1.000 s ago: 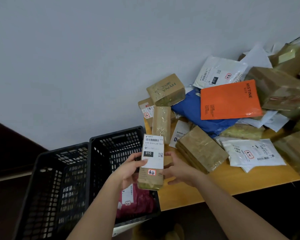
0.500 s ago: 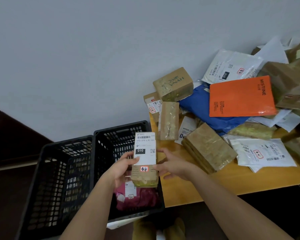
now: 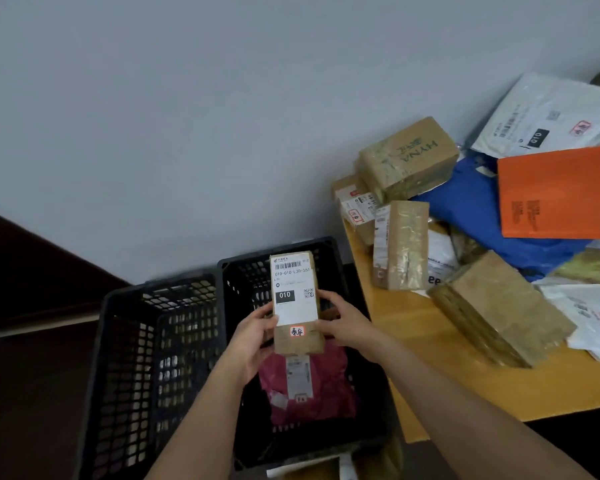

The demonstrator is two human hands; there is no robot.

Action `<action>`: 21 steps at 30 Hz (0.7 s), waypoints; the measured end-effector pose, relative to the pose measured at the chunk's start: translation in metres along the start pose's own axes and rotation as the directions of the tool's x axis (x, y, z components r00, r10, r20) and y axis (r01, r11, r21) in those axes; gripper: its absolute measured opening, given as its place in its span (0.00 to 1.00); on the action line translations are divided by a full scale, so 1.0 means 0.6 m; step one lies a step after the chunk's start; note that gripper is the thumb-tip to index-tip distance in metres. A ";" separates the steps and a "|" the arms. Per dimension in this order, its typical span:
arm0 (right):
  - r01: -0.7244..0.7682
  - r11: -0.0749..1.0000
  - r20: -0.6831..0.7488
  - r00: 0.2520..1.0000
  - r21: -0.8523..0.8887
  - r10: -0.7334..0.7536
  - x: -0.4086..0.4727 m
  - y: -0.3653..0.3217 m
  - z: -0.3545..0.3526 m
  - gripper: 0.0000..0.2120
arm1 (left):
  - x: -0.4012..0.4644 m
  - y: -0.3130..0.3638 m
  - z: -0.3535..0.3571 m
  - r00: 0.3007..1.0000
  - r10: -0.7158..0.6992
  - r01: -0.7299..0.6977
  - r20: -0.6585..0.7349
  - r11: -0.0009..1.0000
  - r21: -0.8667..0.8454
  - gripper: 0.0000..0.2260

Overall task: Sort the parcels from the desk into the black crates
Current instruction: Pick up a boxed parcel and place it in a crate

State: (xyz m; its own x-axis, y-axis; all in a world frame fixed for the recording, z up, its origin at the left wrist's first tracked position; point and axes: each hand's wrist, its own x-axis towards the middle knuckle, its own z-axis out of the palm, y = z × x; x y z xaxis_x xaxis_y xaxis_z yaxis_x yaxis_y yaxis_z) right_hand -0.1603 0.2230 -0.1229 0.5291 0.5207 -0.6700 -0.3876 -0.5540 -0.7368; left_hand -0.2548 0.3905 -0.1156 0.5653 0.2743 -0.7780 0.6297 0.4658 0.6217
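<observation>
A small brown box [image 3: 297,342] with a white "010" label hangs over the right black crate [image 3: 329,251]. My left hand [image 3: 253,336] grips its left side and my right hand [image 3: 343,322] holds its right side. Below it, inside that crate, lies a dark red bag parcel [image 3: 312,389] with a white label. The left black crate [image 3: 125,341] stands beside it, and I see nothing in it. On the wooden desk [image 3: 440,386] to the right lies a heap of parcels.
The heap holds a taped "HYNA" box [image 3: 409,157], an upright taped box [image 3: 400,245], a flat brown box [image 3: 503,310], a blue bag [image 3: 475,209], an orange mailer [image 3: 561,192] and white mailers [image 3: 548,116]. A grey wall rises behind. Dark floor lies on the left.
Both hands have carried the labelled box leftwards off the desk edge, so it now hangs over the right crate above the red bag. The view has swung left.
</observation>
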 end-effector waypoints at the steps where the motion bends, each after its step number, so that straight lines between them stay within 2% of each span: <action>1: -0.012 1.000 -0.013 1.000 0.002 0.012 0.018 0.003 0.011 0.32 | 0.016 -0.002 -0.010 1.000 -0.006 0.006 -0.004 1.000 0.000 0.18; 6: -0.063 0.998 -0.066 0.996 0.002 0.063 0.114 0.038 0.058 0.30 | 0.108 -0.027 -0.051 0.999 -0.034 0.034 -0.034 0.999 0.003 0.20; 11: -0.110 0.994 -0.067 0.992 0.013 0.111 0.223 0.102 0.083 0.33 | 0.224 -0.080 -0.077 0.994 -0.098 0.099 -0.051 0.995 0.015 0.21; 17: -0.076 0.997 -0.092 0.993 0.000 0.076 0.369 0.178 0.112 0.29 | 0.355 -0.162 -0.101 0.990 -0.061 0.062 -0.127 0.998 0.006 0.23; 21: -0.062 0.998 -0.089 0.994 0.021 0.063 0.447 0.222 0.138 0.30 | 0.419 -0.201 -0.108 0.981 -0.033 0.034 -0.192 0.999 0.005 0.26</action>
State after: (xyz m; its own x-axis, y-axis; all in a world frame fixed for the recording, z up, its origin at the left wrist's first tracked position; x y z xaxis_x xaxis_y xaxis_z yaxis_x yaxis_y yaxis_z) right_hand -0.1323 0.3427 -0.4081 0.5686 0.4247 -0.7045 -0.4356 -0.5710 -0.6958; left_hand -0.2231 0.4578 -0.3922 0.4318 0.4151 -0.8007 0.6510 0.4710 0.5953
